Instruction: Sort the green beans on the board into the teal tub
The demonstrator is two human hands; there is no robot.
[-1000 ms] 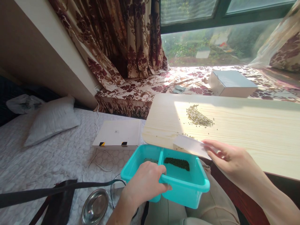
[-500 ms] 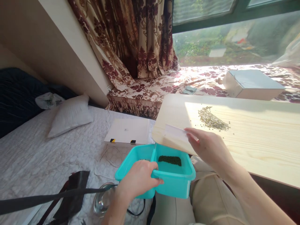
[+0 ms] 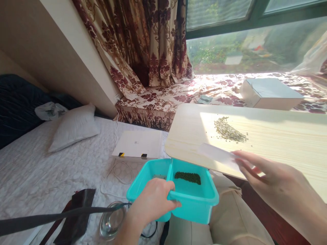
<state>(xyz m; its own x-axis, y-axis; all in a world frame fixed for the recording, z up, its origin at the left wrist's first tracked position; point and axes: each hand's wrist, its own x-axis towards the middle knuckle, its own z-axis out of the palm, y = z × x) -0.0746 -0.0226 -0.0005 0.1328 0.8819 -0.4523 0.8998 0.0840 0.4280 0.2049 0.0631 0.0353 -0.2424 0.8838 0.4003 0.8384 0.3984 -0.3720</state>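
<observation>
My left hand (image 3: 155, 199) grips the near rim of a turquoise two-compartment plastic box (image 3: 196, 207), held below the table's edge. Dark green beans (image 3: 188, 177) lie in its right compartment; the left one is partly hidden by my hand, with a few small bits showing. Between the fingers of my right hand (image 3: 270, 183) is a thin white card (image 3: 217, 154), held over the front edge of the pale wooden table (image 3: 286, 136). Beyond the card, a scattered heap of small brownish-green grains (image 3: 230, 130) rests on the tabletop.
On the white-quilted bed stand a flat white box (image 3: 138, 143), a glass bowl (image 3: 111, 219) and a dark leather piece (image 3: 76, 216). A dark strap (image 3: 63, 214) crosses the lower left. A pale box (image 3: 272, 93) sits on the window seat behind the table.
My right hand has moved right and slightly toward me with the card, away from above the box. The box has shifted slightly right and nearer, still in my left hand.
</observation>
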